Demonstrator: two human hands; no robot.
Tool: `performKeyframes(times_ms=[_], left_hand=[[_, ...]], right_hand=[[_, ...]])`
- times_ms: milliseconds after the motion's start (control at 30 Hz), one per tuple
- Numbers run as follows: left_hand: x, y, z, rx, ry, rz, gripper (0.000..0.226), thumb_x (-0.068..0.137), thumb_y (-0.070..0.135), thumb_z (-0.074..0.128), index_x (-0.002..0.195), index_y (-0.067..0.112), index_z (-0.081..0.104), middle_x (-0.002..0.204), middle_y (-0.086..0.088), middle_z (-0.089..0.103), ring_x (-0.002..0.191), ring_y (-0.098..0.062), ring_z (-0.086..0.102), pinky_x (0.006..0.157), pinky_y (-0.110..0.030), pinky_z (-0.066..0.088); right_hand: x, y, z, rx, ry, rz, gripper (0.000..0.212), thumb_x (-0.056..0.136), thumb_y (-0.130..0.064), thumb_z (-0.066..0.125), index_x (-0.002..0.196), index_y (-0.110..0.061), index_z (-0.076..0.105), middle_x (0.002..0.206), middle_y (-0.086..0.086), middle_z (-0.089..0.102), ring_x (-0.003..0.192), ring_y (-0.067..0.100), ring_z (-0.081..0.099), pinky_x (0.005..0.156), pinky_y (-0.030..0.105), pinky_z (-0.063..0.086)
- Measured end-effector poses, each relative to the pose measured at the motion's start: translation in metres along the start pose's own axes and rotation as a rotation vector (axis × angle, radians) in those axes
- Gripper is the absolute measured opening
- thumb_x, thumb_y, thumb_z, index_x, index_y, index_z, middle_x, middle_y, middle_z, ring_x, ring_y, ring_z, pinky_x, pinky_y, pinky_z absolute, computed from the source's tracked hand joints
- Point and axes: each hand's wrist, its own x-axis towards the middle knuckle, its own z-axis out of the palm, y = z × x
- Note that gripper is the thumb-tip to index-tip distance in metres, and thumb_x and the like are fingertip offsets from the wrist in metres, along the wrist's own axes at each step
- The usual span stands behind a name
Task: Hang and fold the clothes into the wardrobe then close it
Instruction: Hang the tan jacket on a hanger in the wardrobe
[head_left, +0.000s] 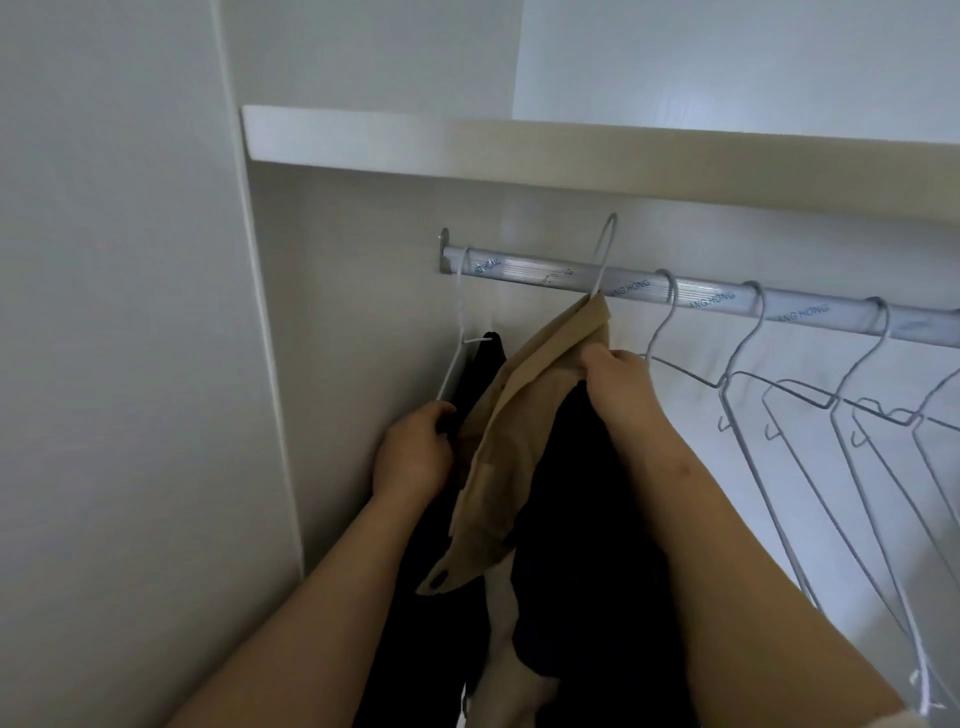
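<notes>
Inside the wardrobe, under the shelf, the rail already carries a dark garment at its far left end and a row of bare wire hangers to the right, so the gap you are aiming for is narrow. The tan garment hangs in that gap, draped over more dark cloth whose own hanger I cannot make out. Its hook stands tilted, with its top above the rail, and I judge it is not yet seated. If you let go now, the whole load could drop to the wardrobe floor. Your right hand pinches the tan collar just beneath the hook, its fingers closed on cloth rather than on wire. The fabric could slide off the hanger's shoulder as you lift, or the hook could twist away from the rail. Your left hand has its fingers curled round the edge of the dark garment, holding it aside. Pull too hard there and you may drag that hanger off the rail's end bracket. Mind the nearest bare hanger too, just beside your right wrist, since a snag would tangle the wires.
</notes>
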Motion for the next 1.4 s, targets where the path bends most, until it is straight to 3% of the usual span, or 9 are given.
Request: performKeyframes(times_ms=[200, 433, 567, 667, 767, 1033, 1167, 1267, 1400], left_hand=[[0.003, -0.008, 0.009, -0.131, 0.035, -0.01, 0.036, 0.09, 0.002, 0.047, 0.121, 0.016, 0.06, 0.123, -0.003, 0.063, 0.113, -0.018, 0.057, 0.089, -0.017, 0.037], [-0.006, -0.006, 0.019, -0.284, -0.014, -0.025, 0.039, 0.092, 0.001, 0.047, 0.126, 0.018, 0.054, 0.12, -0.001, 0.06, 0.111, -0.014, 0.054, 0.084, -0.01, 0.034], [-0.015, -0.012, 0.022, -0.323, 0.047, -0.073, 0.064, 0.085, -0.004, 0.054, 0.142, 0.014, 0.031, 0.135, -0.006, 0.046, 0.125, -0.022, 0.044, 0.102, -0.024, 0.036], [-0.026, -0.026, 0.025, -0.245, 0.06, -0.094, 0.051, 0.082, -0.006, 0.051, 0.13, 0.011, 0.047, 0.123, -0.009, 0.057, 0.115, -0.024, 0.053, 0.079, -0.009, 0.033], [-0.037, -0.03, 0.024, -0.291, 0.09, -0.141, 0.057, 0.082, -0.01, 0.042, 0.132, 0.018, 0.051, 0.122, -0.007, 0.06, 0.106, -0.015, 0.054, 0.075, -0.004, 0.03], [-0.056, -0.02, 0.013, -0.447, 0.279, -0.184, 0.054, 0.077, -0.011, 0.039, 0.114, 0.02, 0.063, 0.099, 0.001, 0.066, 0.091, -0.015, 0.059, 0.074, -0.015, 0.039], [-0.061, -0.015, 0.009, -0.45, 0.22, -0.113, 0.061, 0.073, -0.015, 0.036, 0.114, 0.022, 0.063, 0.098, 0.004, 0.064, 0.089, -0.012, 0.057, 0.065, -0.002, 0.037], [-0.06, -0.02, 0.003, -0.432, 0.167, -0.129, 0.063, 0.077, -0.016, 0.035, 0.122, 0.022, 0.058, 0.099, 0.006, 0.059, 0.088, -0.01, 0.054, 0.056, 0.008, 0.032], [-0.061, -0.022, -0.003, -0.421, 0.123, -0.194, 0.062, 0.081, -0.012, 0.034, 0.126, 0.026, 0.051, 0.103, 0.005, 0.055, 0.089, -0.012, 0.051, 0.069, -0.012, 0.041]], right_hand=[[0.021, 0.038, 0.017, -0.008, -0.037, 0.114, 0.013, 0.089, -0.007, 0.039, 0.094, -0.005, 0.051, 0.071, 0.006, 0.048, 0.062, 0.017, 0.048, 0.049, 0.024, 0.037], [0.019, 0.065, 0.033, -0.196, 0.034, -0.088, 0.013, 0.096, -0.017, 0.039, 0.105, -0.018, 0.049, 0.081, -0.004, 0.055, 0.069, 0.008, 0.052, 0.053, 0.02, 0.039], [0.002, 0.085, 0.038, -0.24, 0.035, -0.13, 0.027, 0.092, -0.019, 0.048, 0.119, -0.013, 0.05, 0.102, 0.006, 0.06, 0.096, 0.025, 0.059, 0.082, 0.042, 0.051], [-0.01, 0.099, 0.041, -0.241, 0.03, -0.09, 0.055, 0.088, -0.016, 0.051, 0.14, -0.021, 0.031, 0.126, 0.008, 0.052, 0.116, 0.031, 0.05, 0.095, 0.051, 0.045], [-0.024, 0.11, 0.049, -0.123, -0.011, 0.01, 0.07, 0.087, -0.009, 0.047, 0.146, -0.034, 0.017, 0.138, 0.004, 0.043, 0.124, 0.029, 0.043, 0.102, 0.053, 0.039], [-0.042, 0.108, 0.047, 0.102, 0.28, 0.083, 0.059, 0.089, 0.002, 0.041, 0.14, -0.026, 0.036, 0.137, 0.0, 0.046, 0.123, 0.023, 0.047, 0.103, 0.047, 0.042], [-0.042, 0.105, 0.044, 0.09, 0.171, 0.079, 0.063, 0.089, 0.004, 0.041, 0.143, -0.026, 0.032, 0.137, -0.004, 0.046, 0.098, 0.01, 0.056, 0.092, 0.035, 0.051], [-0.041, 0.102, 0.051, 0.117, 0.045, 0.076, 0.064, 0.087, 0.005, 0.042, 0.144, -0.024, 0.034, 0.136, -0.001, 0.05, 0.107, 0.016, 0.057, 0.094, 0.039, 0.05], [-0.041, 0.097, 0.059, 0.126, -0.125, 0.103, 0.063, 0.091, 0.0, 0.046, 0.146, -0.026, 0.029, 0.135, 0.0, 0.05, 0.106, 0.017, 0.058, 0.091, 0.036, 0.052]])
